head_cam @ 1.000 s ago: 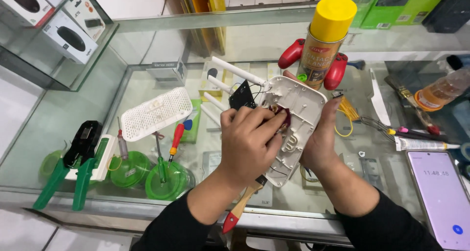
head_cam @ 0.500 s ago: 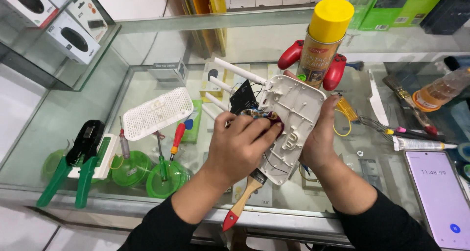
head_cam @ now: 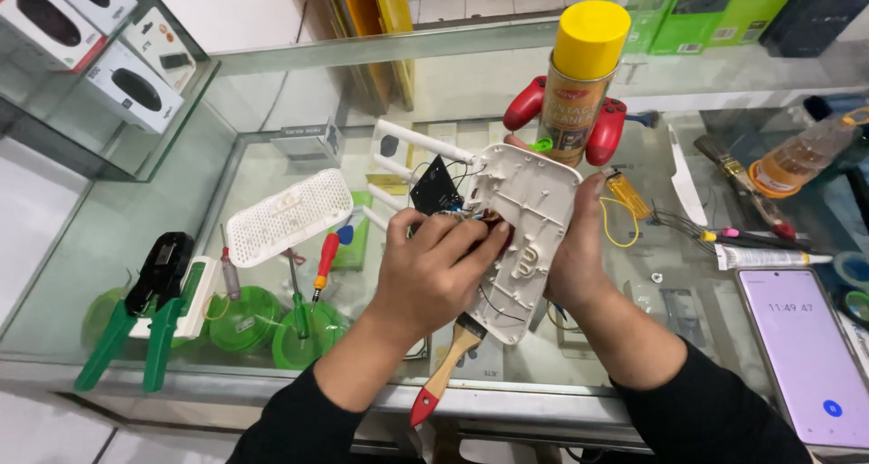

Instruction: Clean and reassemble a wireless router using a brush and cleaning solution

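The white router shell (head_cam: 529, 238), opened with its inner face up, is held tilted above the glass counter (head_cam: 118, 247). Judged light, rigid and brittle-edged moulded plastic; grip it by the long side edges. The right hand (head_cam: 579, 265) clasps the right edge. The left hand (head_cam: 434, 274) lies curled over the shell, fingertips pinching a brush with a red-tipped wooden handle (head_cam: 444, 373) near the exposed circuit board (head_cam: 434, 188), which is fragile.
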